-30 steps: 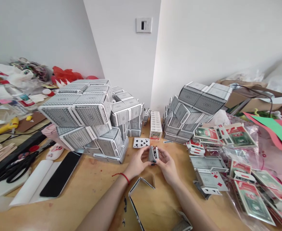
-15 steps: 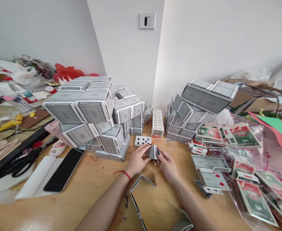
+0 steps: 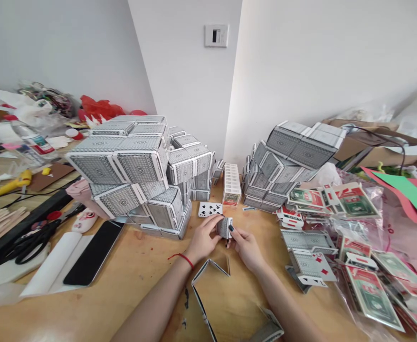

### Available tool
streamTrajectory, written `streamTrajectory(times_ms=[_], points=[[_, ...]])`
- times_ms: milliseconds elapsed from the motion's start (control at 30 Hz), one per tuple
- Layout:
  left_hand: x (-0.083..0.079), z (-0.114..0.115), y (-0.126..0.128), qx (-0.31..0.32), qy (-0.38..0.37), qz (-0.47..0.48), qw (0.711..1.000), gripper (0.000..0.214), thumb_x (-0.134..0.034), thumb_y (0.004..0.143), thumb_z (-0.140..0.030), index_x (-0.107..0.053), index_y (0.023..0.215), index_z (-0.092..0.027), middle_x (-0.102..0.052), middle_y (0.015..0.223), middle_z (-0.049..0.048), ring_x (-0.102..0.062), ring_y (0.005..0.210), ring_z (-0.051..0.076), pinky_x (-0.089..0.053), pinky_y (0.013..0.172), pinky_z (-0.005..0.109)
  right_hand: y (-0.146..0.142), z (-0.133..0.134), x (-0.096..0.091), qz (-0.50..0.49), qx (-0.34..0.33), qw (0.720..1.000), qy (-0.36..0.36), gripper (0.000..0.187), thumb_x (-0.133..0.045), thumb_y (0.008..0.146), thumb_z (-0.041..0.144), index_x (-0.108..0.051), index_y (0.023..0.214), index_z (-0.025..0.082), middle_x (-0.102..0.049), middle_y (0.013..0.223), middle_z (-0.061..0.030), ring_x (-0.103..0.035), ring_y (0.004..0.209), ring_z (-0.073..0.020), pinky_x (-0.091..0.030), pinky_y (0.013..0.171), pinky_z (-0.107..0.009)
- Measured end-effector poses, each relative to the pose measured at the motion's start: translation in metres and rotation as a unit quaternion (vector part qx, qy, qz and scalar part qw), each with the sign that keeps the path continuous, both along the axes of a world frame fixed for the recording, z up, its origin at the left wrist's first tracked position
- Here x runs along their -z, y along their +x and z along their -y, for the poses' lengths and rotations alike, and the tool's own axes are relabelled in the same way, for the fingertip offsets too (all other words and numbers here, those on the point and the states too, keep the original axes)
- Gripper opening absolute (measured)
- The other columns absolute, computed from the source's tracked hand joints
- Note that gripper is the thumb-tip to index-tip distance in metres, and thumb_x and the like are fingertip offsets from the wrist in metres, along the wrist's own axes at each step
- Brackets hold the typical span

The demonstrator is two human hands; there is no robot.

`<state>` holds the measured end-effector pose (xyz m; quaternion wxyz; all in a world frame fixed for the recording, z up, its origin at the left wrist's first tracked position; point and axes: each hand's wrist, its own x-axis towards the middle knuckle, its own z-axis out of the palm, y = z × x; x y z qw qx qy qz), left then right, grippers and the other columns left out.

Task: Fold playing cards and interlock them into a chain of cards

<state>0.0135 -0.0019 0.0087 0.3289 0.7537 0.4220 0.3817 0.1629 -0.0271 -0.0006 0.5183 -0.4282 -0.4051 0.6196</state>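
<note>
Both of my hands meet over the wooden table (image 3: 140, 275) and pinch one small folded playing card (image 3: 224, 227) with a grey patterned back. My left hand (image 3: 203, 240), with a red thread at the wrist, grips its left side. My right hand (image 3: 246, 247) grips its right side with the fingers curled. A face-up spade card (image 3: 210, 209) lies just beyond the hands. A zigzag strip of joined cards (image 3: 208, 280) stands on edge between my forearms.
Big stacks of grey card blocks rise at the left (image 3: 133, 166) and right (image 3: 290, 161). A row of card packs (image 3: 231, 185) stands between them. A black phone (image 3: 92, 254), scissors (image 3: 30, 242) and a yellow glue gun (image 3: 7, 185) lie left. Loose cards and wrappers (image 3: 336, 237) lie right.
My hands have shifted slightly and turned the folded card between the fingers. The view has swayed a little. Nothing else has moved.
</note>
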Motion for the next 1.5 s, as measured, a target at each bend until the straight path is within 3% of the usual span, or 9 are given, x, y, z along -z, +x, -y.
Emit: streamTrajectory(times_ms=[433, 567, 767, 967, 1067, 1200, 1300, 1400, 1500], points=[[-0.005, 0.004, 0.005, -0.012, 0.027, -0.03, 0.999, 0.052, -0.053, 0.064, -0.002, -0.046, 0.111, -0.022, -0.046, 0.118, 0.0058, -0.044, 0.111, 0.02, -0.039, 0.095, 0.039, 0.001, 0.003, -0.009, 0.239, 0.069, 0.964, 0.091, 0.042, -0.045, 0.076, 0.049, -0.052, 0.049, 0.017, -0.049, 0.048, 0.0008, -0.046, 0.048, -0.0128, -0.036, 0.05, -0.024], [-0.008, 0.005, 0.007, -0.02, 0.022, -0.025, 0.999, 0.051, -0.052, 0.063, 0.0, -0.047, 0.109, -0.022, -0.046, 0.116, 0.0056, -0.045, 0.108, 0.02, -0.041, 0.091, 0.038, -0.001, 0.006, -0.009, 0.207, 0.066, 0.973, 0.082, 0.043, -0.042, 0.077, 0.051, -0.054, 0.054, 0.017, -0.052, 0.048, -0.0005, -0.05, 0.048, -0.0138, -0.041, 0.052, -0.026], [-0.009, 0.006, 0.006, -0.032, 0.018, -0.014, 0.999, 0.051, -0.052, 0.064, -0.001, -0.048, 0.11, -0.021, -0.046, 0.115, 0.0056, -0.047, 0.105, 0.019, -0.045, 0.085, 0.033, -0.005, 0.007, 0.001, 0.112, 0.002, 0.992, 0.057, 0.047, -0.053, 0.071, 0.051, -0.052, 0.103, 0.017, -0.058, 0.054, 0.0006, -0.054, 0.046, -0.014, -0.046, 0.047, -0.027], [-0.005, 0.001, 0.002, 0.009, 0.016, -0.018, 1.0, 0.049, -0.056, 0.063, -0.002, -0.051, 0.107, -0.023, -0.045, 0.113, 0.0052, -0.045, 0.107, 0.02, -0.041, 0.09, 0.036, 0.0, 0.007, 0.003, 0.153, -0.01, 0.986, 0.071, 0.028, -0.052, 0.073, 0.044, -0.06, 0.072, 0.018, -0.057, 0.05, 0.0005, -0.05, 0.044, -0.0121, -0.042, 0.044, -0.024], [-0.005, -0.002, 0.001, 0.024, 0.018, -0.021, 0.999, 0.053, -0.06, 0.061, -0.005, -0.049, 0.11, -0.023, -0.042, 0.117, 0.0062, -0.042, 0.11, 0.021, -0.039, 0.091, 0.037, 0.002, 0.006, -0.003, 0.139, -0.015, 0.988, 0.061, 0.026, -0.055, 0.072, 0.043, -0.06, 0.071, 0.017, -0.057, 0.05, 0.0005, -0.05, 0.043, -0.0118, -0.041, 0.043, -0.023], [-0.006, -0.002, -0.001, 0.012, 0.019, -0.033, 0.999, 0.059, -0.065, 0.063, -0.018, -0.042, 0.118, -0.024, -0.038, 0.122, 0.0081, -0.044, 0.107, 0.021, -0.044, 0.085, 0.036, 0.005, 0.002, -0.007, 0.076, 0.067, 0.994, 0.04, 0.035, -0.055, 0.071, 0.044, -0.055, 0.093, 0.016, -0.058, 0.051, 0.0004, -0.05, 0.039, -0.0114, -0.041, 0.04, -0.023], [-0.007, -0.003, -0.004, -0.052, 0.067, -0.069, 0.994, 0.05, -0.059, 0.071, -0.025, -0.042, 0.118, -0.023, -0.044, 0.118, 0.0078, -0.043, 0.108, 0.022, -0.039, 0.09, 0.041, 0.01, -0.002, -0.006, 0.053, 0.154, 0.986, 0.019, 0.049, -0.057, 0.069, 0.045, -0.046, 0.107, 0.016, -0.063, 0.06, -0.0021, -0.053, 0.038, -0.0119, -0.042, 0.037, -0.023], [-0.004, -0.009, -0.007, -0.098, 0.124, -0.126, 0.979, 0.039, -0.047, 0.078, -0.017, -0.043, 0.117, -0.022, -0.046, 0.12, 0.0064, -0.034, 0.118, 0.022, -0.031, 0.098, 0.043, 0.013, -0.004, -0.007, 0.068, 0.224, 0.972, 0.007, 0.064, -0.059, 0.068, 0.046, -0.036, 0.121, 0.018, -0.063, 0.062, -0.0016, -0.055, 0.038, -0.0128, -0.043, 0.036, -0.023], [0.003, -0.016, -0.009, -0.101, 0.142, -0.176, 0.969, 0.045, -0.042, 0.079, -0.011, -0.036, 0.123, -0.017, -0.039, 0.13, 0.0077, -0.025, 0.125, 0.02, -0.03, 0.101, 0.04, 0.013, -0.004, -0.009, 0.091, 0.233, 0.968, -0.006, 0.073, -0.058, 0.067, 0.05, -0.032, 0.127, 0.018, -0.062, 0.056, 0.0004, -0.051, 0.033, -0.0114, -0.039, 0.03, -0.021]])
